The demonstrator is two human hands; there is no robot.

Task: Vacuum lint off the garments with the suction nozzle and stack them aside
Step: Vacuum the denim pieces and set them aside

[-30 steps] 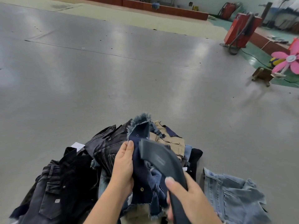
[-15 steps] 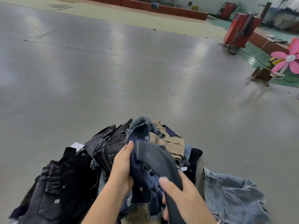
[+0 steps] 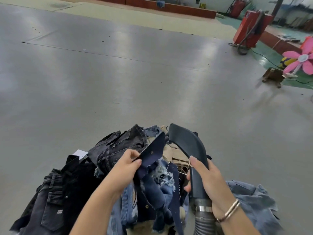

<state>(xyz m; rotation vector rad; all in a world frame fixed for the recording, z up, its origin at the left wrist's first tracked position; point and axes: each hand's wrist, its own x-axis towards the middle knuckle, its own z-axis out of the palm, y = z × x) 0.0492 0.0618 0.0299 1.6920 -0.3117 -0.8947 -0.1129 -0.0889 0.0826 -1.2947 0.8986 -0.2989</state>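
- Pinching a dark navy garment [image 3: 153,155] flap, the left hand [image 3: 126,164] lifts it over the clothes pile [image 3: 118,148].
- Right hand [image 3: 205,177] wraps the suction nozzle [image 3: 188,143], tip just beside the flap, apart.

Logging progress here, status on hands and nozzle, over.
Left hand pinches navy denim flap. Right hand grips suction nozzle, mouth off the fabric. Nothing blocking.

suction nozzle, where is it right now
In the head view the suction nozzle is low and right of centre, gripped by the right hand, its mouth raised over the khaki garment, beside the navy garment.
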